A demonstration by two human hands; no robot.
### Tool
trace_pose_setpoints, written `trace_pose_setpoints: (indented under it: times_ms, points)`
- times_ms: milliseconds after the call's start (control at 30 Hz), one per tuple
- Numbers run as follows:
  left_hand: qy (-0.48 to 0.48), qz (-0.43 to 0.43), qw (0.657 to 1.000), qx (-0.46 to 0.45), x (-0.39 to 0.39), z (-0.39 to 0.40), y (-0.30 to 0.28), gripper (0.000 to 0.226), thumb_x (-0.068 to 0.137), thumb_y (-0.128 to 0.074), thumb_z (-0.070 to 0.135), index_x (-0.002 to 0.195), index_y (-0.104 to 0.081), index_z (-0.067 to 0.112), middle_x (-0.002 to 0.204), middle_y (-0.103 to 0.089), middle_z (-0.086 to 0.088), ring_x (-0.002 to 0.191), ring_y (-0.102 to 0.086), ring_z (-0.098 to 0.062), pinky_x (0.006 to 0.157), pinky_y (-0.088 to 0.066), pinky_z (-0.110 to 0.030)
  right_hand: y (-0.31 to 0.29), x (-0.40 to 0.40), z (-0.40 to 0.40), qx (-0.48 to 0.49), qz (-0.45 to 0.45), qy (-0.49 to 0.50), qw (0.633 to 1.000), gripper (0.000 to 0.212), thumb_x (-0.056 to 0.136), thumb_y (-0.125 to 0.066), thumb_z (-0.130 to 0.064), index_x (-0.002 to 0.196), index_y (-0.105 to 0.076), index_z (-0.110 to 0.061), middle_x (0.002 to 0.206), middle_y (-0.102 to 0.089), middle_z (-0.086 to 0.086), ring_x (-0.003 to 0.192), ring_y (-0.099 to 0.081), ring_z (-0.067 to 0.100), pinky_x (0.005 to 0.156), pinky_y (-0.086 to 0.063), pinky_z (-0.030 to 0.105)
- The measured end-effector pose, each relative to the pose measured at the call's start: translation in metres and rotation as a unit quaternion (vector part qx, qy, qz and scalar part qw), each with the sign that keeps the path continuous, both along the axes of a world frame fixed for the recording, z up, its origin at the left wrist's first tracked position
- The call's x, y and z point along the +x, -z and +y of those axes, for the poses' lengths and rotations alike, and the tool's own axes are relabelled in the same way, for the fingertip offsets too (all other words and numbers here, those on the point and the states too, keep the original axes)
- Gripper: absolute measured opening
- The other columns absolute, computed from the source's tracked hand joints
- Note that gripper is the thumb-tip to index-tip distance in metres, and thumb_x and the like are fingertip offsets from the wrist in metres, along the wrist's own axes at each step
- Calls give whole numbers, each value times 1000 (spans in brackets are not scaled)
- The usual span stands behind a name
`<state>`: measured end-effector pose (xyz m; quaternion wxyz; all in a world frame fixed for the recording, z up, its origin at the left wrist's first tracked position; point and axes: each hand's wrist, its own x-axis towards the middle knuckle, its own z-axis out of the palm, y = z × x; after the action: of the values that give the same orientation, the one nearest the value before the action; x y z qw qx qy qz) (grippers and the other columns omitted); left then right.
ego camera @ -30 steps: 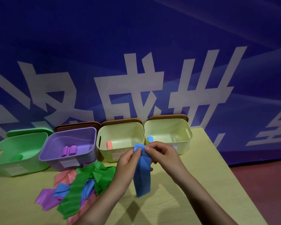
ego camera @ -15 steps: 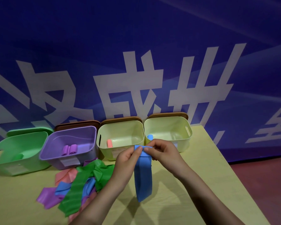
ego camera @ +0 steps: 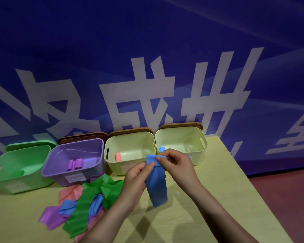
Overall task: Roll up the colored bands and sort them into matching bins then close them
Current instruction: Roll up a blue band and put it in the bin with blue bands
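Head view: starting the roll on the blue band

Head view shows us at the yellow surface point(ego camera: 209, 199) with four open bins in a row along its far edge, in front of a blue backdrop point(ego camera: 147, 50) with large white characters. From our left they are the green bin point(ego camera: 11, 174), the purple bin point(ego camera: 60, 165) with two purple rolls point(ego camera: 75, 164) inside, a cream bin point(ego camera: 112, 155) with a pink roll point(ego camera: 118, 156), and a second cream bin point(ego camera: 198, 151) where a blue roll point(ego camera: 161, 148) peeks out just above our fingers. Lids stand behind the bins, so nothing is closed yet.

Near the purple bin lies the loose pile of bands point(ego camera: 88, 204): green on top, with pink, blue and purple beneath it.

We hold the blue band point(ego camera: 157, 186) up above the surface, its length hanging free toward us. Our left hand point(ego camera: 136, 179) pinches its top edge from the left, and our right hand point(ego camera: 177, 165) pinches the folded top corner, fingers curled round it.

We judge the step to be the first turns of the roll. To do it well we keep the top edge level between both pinches, so the first fold sits square across the band's width. We then wind with even pull on both sides; a slack side would likely make the roll cone out. The material looks thin and stretchy, so a light grip should do. The hanging tail should stay clear of the pile. Once rolled, it belongs beside the blue roll in the right-hand cream bin.
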<state>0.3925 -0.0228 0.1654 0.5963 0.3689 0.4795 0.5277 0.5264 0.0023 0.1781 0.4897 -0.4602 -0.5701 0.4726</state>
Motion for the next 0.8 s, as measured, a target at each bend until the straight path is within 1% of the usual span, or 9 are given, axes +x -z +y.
trace_pose_setpoints:
  times_ms: [67, 200, 300, 367, 467, 533, 600, 700, 800]
  points:
    - [-7, 26, 1000, -9, 0, 1, 3, 19, 81, -69, 31, 83, -76, 14, 90, -66, -20, 86, -56, -28, 79, -38, -40, 3, -1, -1, 10, -12, 0, 1000, 19, 87, -66, -9, 72, -68, -20, 60, -55, -4, 59, -48, 8, 56, -43, 20]
    - [-26, 25, 999, -26, -3, 4, 3, 21, 89, -60, 22, 90, -74, 6, 96, -72, -21, 90, -65, -31, 87, -46, -46, 4, 1, -5, 43, -33, -40, 998, 19, 86, -66, -6, 89, -71, -24, 78, -64, -2, 71, -56, 12, 69, -49, 27]
    - [-28, 29, 999, -34, -5, 4, 4, 25, 81, -65, 32, 86, -74, 9, 89, -69, -15, 83, -60, -27, 77, -42, -42, 7, 5, -3, 108, -86, -30, 990, 27, 86, -66, -3, 96, -73, -27, 81, -62, -12, 74, -56, 7, 69, -45, 16]
    - [-28, 31, 998, -52, -6, 5, 5, 18, 87, -63, 26, 81, -74, 13, 83, -65, -11, 82, -55, -24, 72, -39, -37, 11, 8, 1, 163, -128, -9, 978, 25, 85, -66, -3, 98, -74, -22, 80, -60, -11, 75, -56, 8, 70, -41, 12]
    - [-7, -5, 998, -54, -9, 5, 4, 24, 95, -51, 12, 85, -73, 11, 82, -66, -10, 78, -58, -19, 66, -42, -32, 18, 11, 4, 247, -207, -8, 947, 26, 85, -63, -3, 103, -74, -19, 85, -59, -7, 79, -56, 4, 71, -42, 12]
    - [6, -29, 998, -59, -14, 6, 3, 30, 96, -45, 12, 86, -74, 10, 84, -66, -11, 75, -60, -18, 66, -43, -31, 20, 14, 5, 276, -233, -22, 932, 26, 86, -61, -6, 104, -73, -19, 88, -57, -8, 83, -56, 3, 74, -44, 15]
    - [13, -41, 997, -61, -16, 7, 1, 31, 97, -43, 19, 93, -71, 7, 89, -71, -12, 79, -66, -18, 71, -47, -31, 19, 16, 7, 287, -248, -42, 924, 24, 87, -57, -13, 105, -73, -19, 90, -56, -7, 85, -56, 8, 75, -46, 20]
    - [23, -28, 999, -32, -20, 9, 2, 32, 85, -58, 32, 98, -70, 5, 97, -71, -15, 90, -66, -21, 79, -46, -33, 14, 18, 10, 286, -269, -73, 917, 29, 89, -51, -17, 108, -72, -19, 92, -57, -3, 88, -56, 12, 78, -46, 22]
    - [22, -6, 1000, -12, -23, 10, 1, 20, 87, -59, 22, 94, -70, 7, 90, -68, -11, 88, -60, -22, 74, -44, -32, 7, 18, 8, 232, -237, -106, 938, 36, 88, -48, -7, 114, -70, -23, 100, -59, -2, 96, -57, 10, 84, -45, 20]
